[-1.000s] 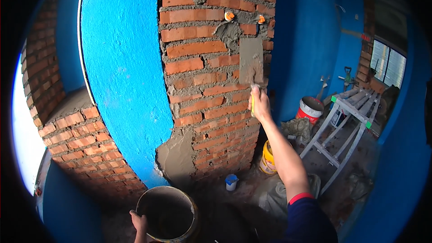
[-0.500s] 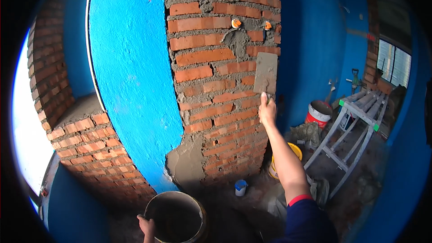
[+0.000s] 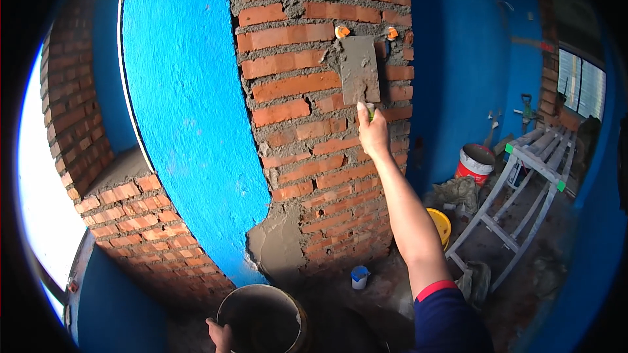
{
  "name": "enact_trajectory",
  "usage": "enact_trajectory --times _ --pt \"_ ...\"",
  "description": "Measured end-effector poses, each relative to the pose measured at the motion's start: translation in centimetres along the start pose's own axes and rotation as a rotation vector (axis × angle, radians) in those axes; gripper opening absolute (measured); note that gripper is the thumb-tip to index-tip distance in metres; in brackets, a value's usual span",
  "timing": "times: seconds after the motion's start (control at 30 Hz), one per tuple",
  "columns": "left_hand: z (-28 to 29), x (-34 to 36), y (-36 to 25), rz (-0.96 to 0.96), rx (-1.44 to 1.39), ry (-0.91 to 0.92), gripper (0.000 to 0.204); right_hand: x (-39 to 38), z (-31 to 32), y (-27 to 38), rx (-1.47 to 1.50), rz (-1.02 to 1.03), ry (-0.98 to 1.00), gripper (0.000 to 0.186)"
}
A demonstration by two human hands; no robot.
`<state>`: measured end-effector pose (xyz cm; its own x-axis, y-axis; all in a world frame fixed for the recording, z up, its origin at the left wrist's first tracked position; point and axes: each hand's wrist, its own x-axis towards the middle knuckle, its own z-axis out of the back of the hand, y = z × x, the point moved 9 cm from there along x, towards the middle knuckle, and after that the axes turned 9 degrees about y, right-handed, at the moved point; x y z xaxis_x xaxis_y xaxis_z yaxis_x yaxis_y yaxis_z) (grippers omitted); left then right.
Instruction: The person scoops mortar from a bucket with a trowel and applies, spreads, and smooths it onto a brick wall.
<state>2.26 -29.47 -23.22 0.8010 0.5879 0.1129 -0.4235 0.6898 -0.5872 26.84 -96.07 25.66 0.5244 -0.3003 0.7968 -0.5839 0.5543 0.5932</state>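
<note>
My right hand point(image 3: 373, 129) grips a plastering trowel point(image 3: 360, 72) by its handle, arm stretched up to the brick wall point(image 3: 288, 85). The trowel's broad, mortar-smeared blade lies over grey mortar just below two orange fittings point(image 3: 341, 32) set in the wall. Whether the blade presses on the wall or hovers close to it I cannot tell. Low at the left, my left hand point(image 3: 220, 335) is closed on the rim of a large round bucket point(image 3: 261, 317). The inside of the bucket is dark, so its contents are hard to make out.
A blue-painted strip point(image 3: 190, 104) borders the bricks, with a smoothed mortar patch point(image 3: 278, 238) at its foot. On the floor stand a small blue-and-white pot point(image 3: 359, 278), a yellow bucket point(image 3: 440, 225), a red-and-white bucket point(image 3: 475, 163) and a trestle point(image 3: 517, 206) to the right.
My right hand has moved the trowel up and to the left, onto the mortar under the orange fittings. My left hand stays at the bucket rim. The view has shifted slightly.
</note>
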Motion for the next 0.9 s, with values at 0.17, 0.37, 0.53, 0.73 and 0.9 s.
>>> enact_trajectory --times 0.17,0.37,0.53,0.73,0.9 --pt "0.0 0.1 0.4 -0.024 0.006 0.02 0.055 0.2 0.4 -1.4 0.146 -0.235 0.187 0.043" --pt "0.3 0.0 -0.4 -0.02 -0.035 0.008 0.053 -2.0 1.1 -3.0 0.246 -0.282 0.128 0.044" --pt "0.7 -0.9 -1.7 0.036 -0.064 0.077 0.054 -4.0 2.8 0.1 -0.11 -0.115 -0.062 0.054" --pt "0.3 -0.4 -1.0 -0.006 -0.05 0.035 0.052 0.1 0.6 -0.1 0.004 -0.125 0.106 0.054" --pt "-0.2 0.0 -0.3 -0.032 -0.049 0.001 0.052 -0.1 0.8 -1.8 0.201 -0.305 0.188 0.046"
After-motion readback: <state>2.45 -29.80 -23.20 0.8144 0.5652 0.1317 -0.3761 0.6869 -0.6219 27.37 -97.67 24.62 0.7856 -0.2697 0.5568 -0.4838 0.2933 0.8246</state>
